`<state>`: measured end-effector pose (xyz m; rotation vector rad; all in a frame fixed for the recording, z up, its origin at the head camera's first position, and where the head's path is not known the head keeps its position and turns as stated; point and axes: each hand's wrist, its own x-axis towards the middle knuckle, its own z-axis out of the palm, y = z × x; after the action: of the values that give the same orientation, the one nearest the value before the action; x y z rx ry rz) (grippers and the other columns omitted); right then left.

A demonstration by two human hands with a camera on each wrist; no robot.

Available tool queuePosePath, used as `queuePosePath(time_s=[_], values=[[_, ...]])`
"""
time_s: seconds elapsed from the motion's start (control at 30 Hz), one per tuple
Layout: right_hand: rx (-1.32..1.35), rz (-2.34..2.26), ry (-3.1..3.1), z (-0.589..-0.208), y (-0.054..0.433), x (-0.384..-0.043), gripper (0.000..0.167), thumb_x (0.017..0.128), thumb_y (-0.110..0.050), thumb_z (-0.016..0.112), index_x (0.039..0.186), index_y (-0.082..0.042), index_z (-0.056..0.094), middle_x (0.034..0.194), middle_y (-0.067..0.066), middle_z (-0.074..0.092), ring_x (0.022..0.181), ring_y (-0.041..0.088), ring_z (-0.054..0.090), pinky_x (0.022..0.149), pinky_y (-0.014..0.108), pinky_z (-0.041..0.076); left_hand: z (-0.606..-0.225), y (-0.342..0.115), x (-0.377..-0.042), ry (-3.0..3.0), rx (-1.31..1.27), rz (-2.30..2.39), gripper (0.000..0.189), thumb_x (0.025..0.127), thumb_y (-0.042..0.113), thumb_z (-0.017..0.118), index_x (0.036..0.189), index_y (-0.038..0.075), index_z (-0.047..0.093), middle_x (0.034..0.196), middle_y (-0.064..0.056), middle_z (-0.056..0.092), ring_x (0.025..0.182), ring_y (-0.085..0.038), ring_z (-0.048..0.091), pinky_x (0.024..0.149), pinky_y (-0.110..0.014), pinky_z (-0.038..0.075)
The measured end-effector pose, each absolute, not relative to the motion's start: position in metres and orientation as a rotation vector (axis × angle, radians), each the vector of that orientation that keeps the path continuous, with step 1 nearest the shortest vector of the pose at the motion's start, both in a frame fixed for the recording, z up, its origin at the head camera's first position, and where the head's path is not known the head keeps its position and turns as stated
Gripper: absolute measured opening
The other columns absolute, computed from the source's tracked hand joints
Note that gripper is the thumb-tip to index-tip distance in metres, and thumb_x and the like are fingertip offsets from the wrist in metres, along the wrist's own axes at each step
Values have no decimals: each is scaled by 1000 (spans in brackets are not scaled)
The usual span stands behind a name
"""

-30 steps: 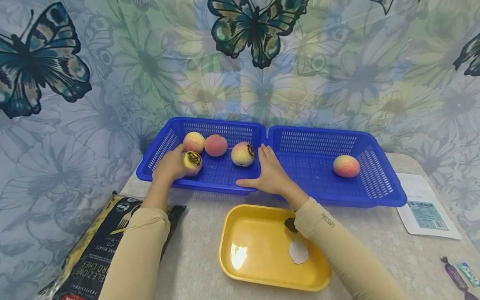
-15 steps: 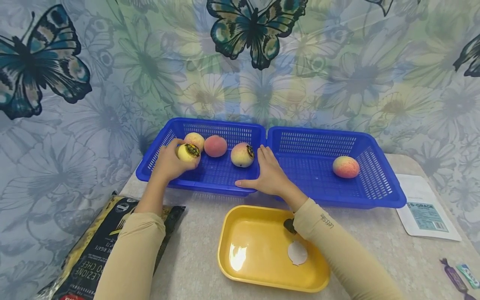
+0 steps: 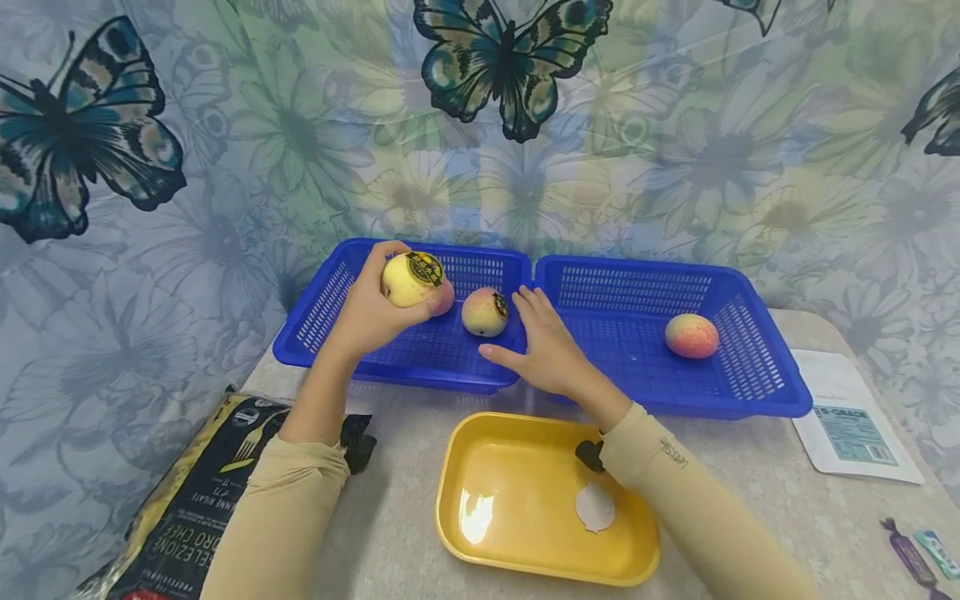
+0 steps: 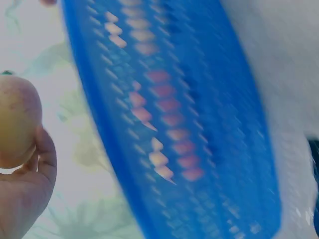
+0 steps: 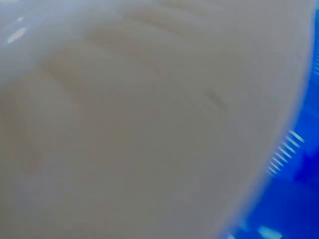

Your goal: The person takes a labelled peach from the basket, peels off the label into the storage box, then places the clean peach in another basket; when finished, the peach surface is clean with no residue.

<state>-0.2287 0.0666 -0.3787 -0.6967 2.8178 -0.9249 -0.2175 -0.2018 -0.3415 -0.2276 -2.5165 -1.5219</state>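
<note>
My left hand (image 3: 367, 312) grips a yellow-pink peach (image 3: 411, 281) with a black-and-yellow sticker, lifted over the left blue basket (image 3: 420, 375). The left wrist view catches this peach (image 4: 17, 119) at its left edge, fingers curled round it. A redder peach (image 3: 446, 297) shows partly behind it. Beside them in the basket sits another stickered peach (image 3: 484, 312). My right hand (image 3: 551, 350) rests open at the basket's right end, thumb spread, where the two baskets meet. One peach (image 3: 692, 336) lies in the right blue basket (image 3: 780, 383).
A yellow tray (image 3: 517, 567) in front holds a white round piece (image 3: 596, 507) and a dark piece (image 3: 589, 456). A black pasta bag (image 3: 202, 500) lies at left. A white pouch (image 3: 855, 425) and small wrapped sweets (image 3: 909, 554) are at right. Pale cloth fills most of the right wrist view.
My left hand has raised the stickered peach from low in the left basket, moving up and right, now covering the peach at the back left. The right hand has barely shifted.
</note>
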Motion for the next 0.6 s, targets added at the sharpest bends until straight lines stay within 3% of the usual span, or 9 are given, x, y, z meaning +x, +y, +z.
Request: queuePosePath(time_s=[0.1, 0.17, 0.3, 0.4, 0.6], values=[[-754, -1127, 2810, -365, 75, -222, 84, 94, -61, 55, 157, -14, 25, 166, 5, 16, 156, 26, 6, 122, 57, 18, -334, -186, -210, -2450, -306, -1645, 75, 79, 18, 83, 137, 25, 38, 125, -10, 53, 97, -29, 62, 70, -34, 59], [-809, -1284, 2795, -354, 79, -216, 72, 97, -54, 54, 155, -17, 31, 164, 4, 23, 154, 24, 17, 121, 56, 24, -330, -179, -202, -2427, -328, -1661, 75, 78, 15, 83, 137, 25, 38, 127, -10, 49, 105, -27, 55, 69, -33, 60], [-970, -1534, 2778, -332, 84, -201, 53, 101, -41, 54, 149, -22, 41, 153, 2, 38, 141, 21, 38, 115, 49, 35, -323, -161, -188, -2379, -436, -1730, 76, 75, 9, 83, 135, 25, 37, 127, -10, 48, 101, -28, 56, 69, -35, 60], [-1111, -1606, 2771, -318, 86, -191, 46, 101, -32, 57, 145, -23, 46, 145, 1, 45, 131, 18, 46, 109, 45, 41, -318, -147, -178, -2333, -541, -1824, 79, 74, 6, 83, 135, 22, 35, 126, -10, 52, 93, -30, 63, 71, -36, 61], [-1427, -1501, 2764, -300, 86, -173, 46, 95, -20, 66, 139, -18, 55, 137, 2, 51, 127, 17, 48, 109, 42, 42, -313, -130, -161, -2295, -566, -1919, 86, 69, 5, 89, 134, 22, 35, 129, -7, 50, 101, -28, 62, 76, -37, 60]])
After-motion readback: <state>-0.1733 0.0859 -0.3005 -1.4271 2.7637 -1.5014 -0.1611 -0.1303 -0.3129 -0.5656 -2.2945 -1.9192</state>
